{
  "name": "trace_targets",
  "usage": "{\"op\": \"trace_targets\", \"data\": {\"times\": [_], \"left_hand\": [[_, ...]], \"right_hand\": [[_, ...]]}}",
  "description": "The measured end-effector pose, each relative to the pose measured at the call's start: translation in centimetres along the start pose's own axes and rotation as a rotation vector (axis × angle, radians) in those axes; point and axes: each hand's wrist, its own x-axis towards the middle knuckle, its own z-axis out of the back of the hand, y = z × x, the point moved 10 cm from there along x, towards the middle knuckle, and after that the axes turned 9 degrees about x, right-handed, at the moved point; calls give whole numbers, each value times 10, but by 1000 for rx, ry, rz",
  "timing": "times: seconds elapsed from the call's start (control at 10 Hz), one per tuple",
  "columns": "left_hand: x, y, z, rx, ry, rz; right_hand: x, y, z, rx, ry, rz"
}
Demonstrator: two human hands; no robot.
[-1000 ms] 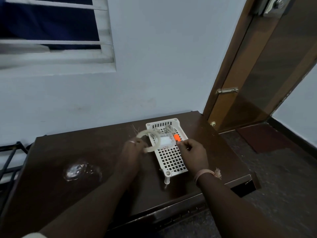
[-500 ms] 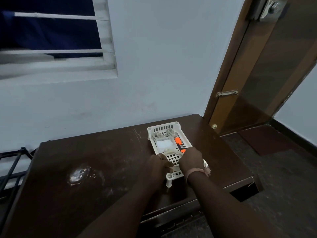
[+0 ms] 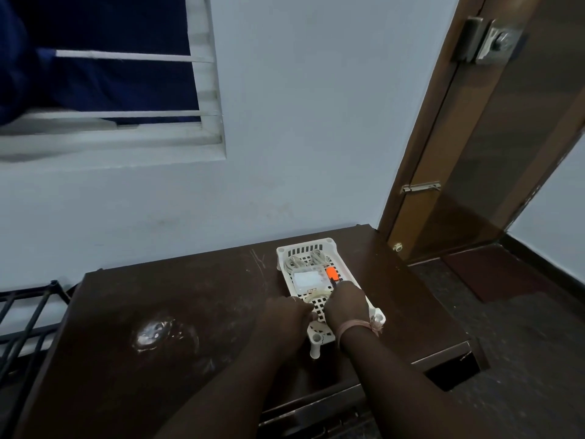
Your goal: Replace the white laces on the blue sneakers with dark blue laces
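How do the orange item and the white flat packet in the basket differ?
The orange item is bright, narrow and elongated; the white packet is pale, broader and roughly rectangular. The orange item lies at the packet's right, and its near end meets the right hand; the packet lies clear of both hands. Both rest in the far half of the white basket.

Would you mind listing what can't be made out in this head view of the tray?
- What the left hand and right hand grip: their backs cover the fingers.
- The pale loop in the white tray: mostly under the hands.
- The blue sneakers and dark blue laces: not in view.
- The cords at the tray's far end: too small and dim.
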Motion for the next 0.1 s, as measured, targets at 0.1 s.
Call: {"op": "trace_targets", "data": {"times": [0.1], "left_hand": [[0, 18, 33, 38, -31, 67]], "right_hand": [[-7, 22, 5, 24, 14, 60]]}}
